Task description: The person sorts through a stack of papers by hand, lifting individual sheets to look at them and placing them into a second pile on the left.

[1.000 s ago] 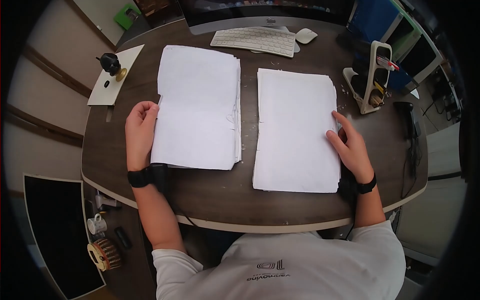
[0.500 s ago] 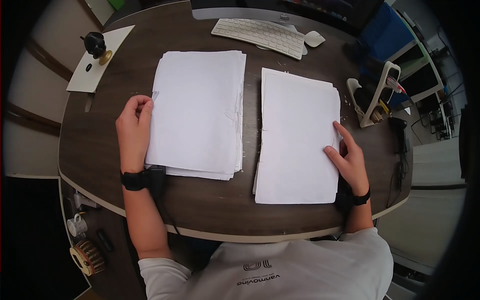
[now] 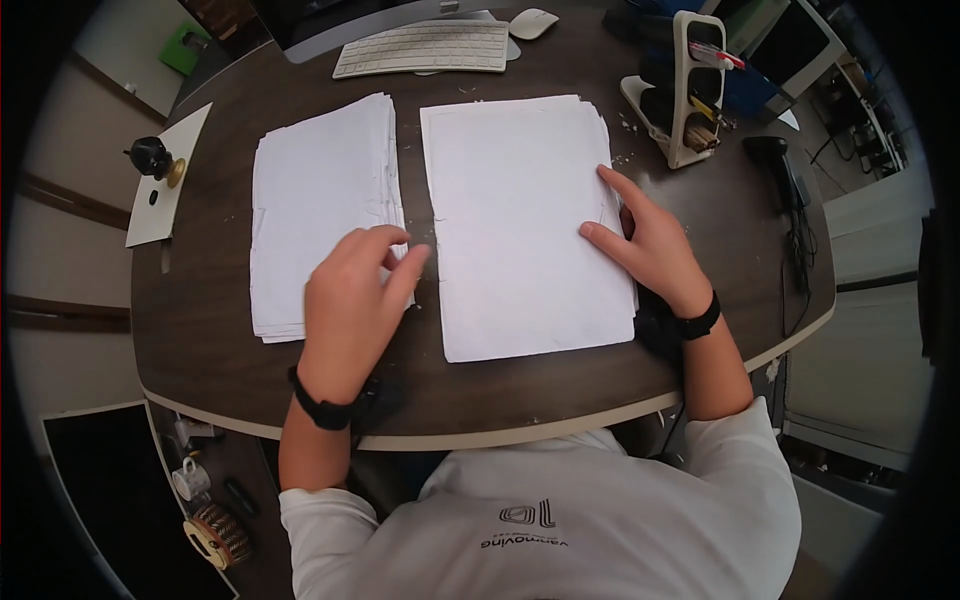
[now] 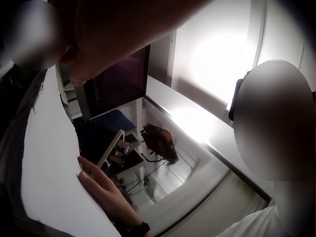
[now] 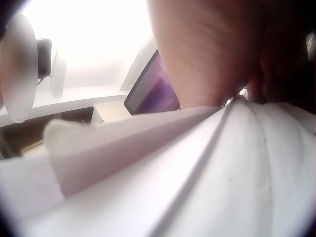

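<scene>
Two stacks of white paper lie side by side on the dark desk. Over the right edge of the left paper stack (image 3: 320, 190) hovers my left hand (image 3: 355, 300), fingers loosely bent, with nothing held and the thumb toward the gap between the stacks. My right hand (image 3: 655, 245) grips the right edge of the right paper stack (image 3: 520, 230), thumb on the top sheet and index finger along the side; its other fingers are mostly hidden. In the right wrist view, sheet edges (image 5: 197, 173) fan apart close under that hand.
Behind the stacks are a white keyboard (image 3: 425, 48), a mouse (image 3: 533, 23) and a monitor (image 3: 340, 25). A pen holder (image 3: 690, 90) stands at the back right, with a black corded device (image 3: 775, 165) beside it. Paper scraps (image 3: 625, 125) dot the desk (image 3: 540, 395).
My left hand has left the left stack's left edge and moved right, toward the gap between stacks. The right hand keeps its hold on the right stack. The head view has shifted.
</scene>
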Tool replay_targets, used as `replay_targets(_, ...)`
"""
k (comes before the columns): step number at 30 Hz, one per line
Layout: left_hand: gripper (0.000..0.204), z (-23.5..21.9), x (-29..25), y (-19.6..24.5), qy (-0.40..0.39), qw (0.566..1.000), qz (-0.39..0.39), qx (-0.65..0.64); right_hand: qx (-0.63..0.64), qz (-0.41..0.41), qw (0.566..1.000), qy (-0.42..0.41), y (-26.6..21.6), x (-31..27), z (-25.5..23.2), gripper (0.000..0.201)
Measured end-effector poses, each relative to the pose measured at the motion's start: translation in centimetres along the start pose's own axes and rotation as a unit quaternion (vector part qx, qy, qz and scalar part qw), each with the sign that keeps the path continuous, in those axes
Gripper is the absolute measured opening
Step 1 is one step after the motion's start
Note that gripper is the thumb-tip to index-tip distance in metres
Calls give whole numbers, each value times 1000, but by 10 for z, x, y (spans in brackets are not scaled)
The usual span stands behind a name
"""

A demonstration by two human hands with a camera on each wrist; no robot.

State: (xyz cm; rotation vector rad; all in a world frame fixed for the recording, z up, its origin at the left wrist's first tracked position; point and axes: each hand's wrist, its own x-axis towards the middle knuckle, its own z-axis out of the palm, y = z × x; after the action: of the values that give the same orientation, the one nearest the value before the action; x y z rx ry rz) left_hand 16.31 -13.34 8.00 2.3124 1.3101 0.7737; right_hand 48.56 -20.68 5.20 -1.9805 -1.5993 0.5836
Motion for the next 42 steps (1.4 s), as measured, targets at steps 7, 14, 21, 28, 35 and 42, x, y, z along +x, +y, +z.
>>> replay_targets(7, 25, 48, 25, 0, -13, 998, -11, 62, 25, -29, 999, 10, 14, -2, 2, 76)
replay_targets(14, 33, 63, 37, -9, -7, 997, 8, 70, 14, -50, 998, 30, 22, -1, 2, 73)
replay_targets(21, 29, 61, 45, 1, -30, 996, -58, 58, 23, -62, 997, 40, 30, -2, 4, 73)
replay_targets(28, 19, 57, 48, 14, -10, 999, -33, 38, 25, -85, 994, 57, 35, -4, 6, 69)
replay_targets(35, 16, -5, 48, 2, -24, 946, -181, -267, 37, -81, 995, 55, 37, -4, 8, 70)
replay_targets(42, 12, -74, 33, -86, 36, 914, -271, -301, 24, -44, 999, 18, 28, -4, 2, 71)
